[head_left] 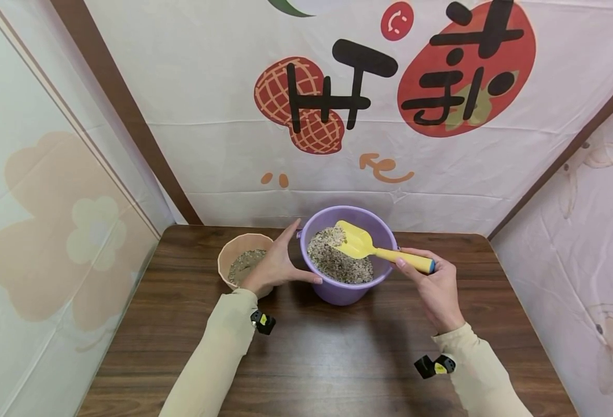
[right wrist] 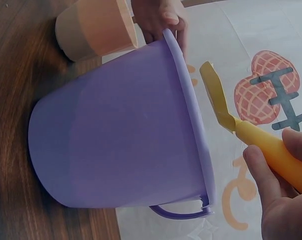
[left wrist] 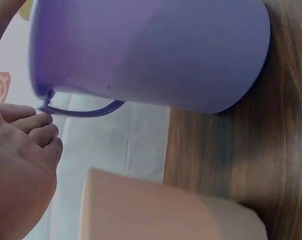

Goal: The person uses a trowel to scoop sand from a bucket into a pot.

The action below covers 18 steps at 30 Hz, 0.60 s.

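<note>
My right hand point(head_left: 439, 289) grips the yellow handle of a plastic scoop point(head_left: 355, 240), which has a blue end cap. In the right wrist view the scoop's blade point(right wrist: 216, 95) is above the bucket's rim. The purple bucket point(head_left: 342, 294) stands upright with grey-beige grit point(head_left: 337, 260) inside. My left hand point(head_left: 280, 262) is at the bucket's left side, thumb and forefinger spread along the rim. In the left wrist view its other fingertips point(left wrist: 50, 131) lie near the bucket's hanging handle point(left wrist: 88, 112). Beneath the left wrist, a peach pot point(head_left: 224, 255) is partly covered.
The peach pot holds a layer of similar grit point(head_left: 243, 263). Both containers stand near the back edge of a dark wooden table point(head_left: 348, 359). Behind it hangs a printed white cloth point(head_left: 207, 156), with pale cloth walls on both sides.
</note>
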{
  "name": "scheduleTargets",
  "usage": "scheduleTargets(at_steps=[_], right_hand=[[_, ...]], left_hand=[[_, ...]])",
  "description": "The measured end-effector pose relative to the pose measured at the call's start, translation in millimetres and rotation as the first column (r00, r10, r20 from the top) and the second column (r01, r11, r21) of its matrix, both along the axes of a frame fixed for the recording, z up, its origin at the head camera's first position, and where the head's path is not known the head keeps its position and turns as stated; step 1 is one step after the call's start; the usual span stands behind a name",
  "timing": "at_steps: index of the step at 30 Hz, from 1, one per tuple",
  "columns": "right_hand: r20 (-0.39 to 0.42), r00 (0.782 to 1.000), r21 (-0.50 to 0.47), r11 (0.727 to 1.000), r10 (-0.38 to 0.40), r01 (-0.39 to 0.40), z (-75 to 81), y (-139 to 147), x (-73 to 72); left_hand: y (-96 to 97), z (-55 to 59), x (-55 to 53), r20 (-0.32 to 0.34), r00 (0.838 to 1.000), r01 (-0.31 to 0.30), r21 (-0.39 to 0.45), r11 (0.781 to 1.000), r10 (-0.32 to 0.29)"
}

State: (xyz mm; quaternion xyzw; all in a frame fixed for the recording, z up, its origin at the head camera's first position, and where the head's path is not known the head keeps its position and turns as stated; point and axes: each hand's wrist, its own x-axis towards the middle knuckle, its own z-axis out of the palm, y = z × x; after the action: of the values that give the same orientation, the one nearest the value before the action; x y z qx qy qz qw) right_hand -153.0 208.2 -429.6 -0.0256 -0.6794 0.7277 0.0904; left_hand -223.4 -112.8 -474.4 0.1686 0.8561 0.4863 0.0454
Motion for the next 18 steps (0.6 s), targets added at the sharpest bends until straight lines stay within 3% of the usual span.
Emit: scheduleTargets(at_steps=[9, 18], right_hand=[[-0.003, 1.000, -0.009, 1.000, 0.000, 0.000, -1.0, 1.0, 0.2], [-0.012, 1.000, -0.018, 1.000, 0.014, -0.014, -0.7, 1.4, 0.7]], left_hand=[[-33.6, 12.3, 11.1, -0.027, 0.999, -0.038, -0.056, 0.998, 0.036], [-72.0, 16.1, 20.4, -0.100, 0.981, -0.175, -0.065, 0.982, 0.168]])
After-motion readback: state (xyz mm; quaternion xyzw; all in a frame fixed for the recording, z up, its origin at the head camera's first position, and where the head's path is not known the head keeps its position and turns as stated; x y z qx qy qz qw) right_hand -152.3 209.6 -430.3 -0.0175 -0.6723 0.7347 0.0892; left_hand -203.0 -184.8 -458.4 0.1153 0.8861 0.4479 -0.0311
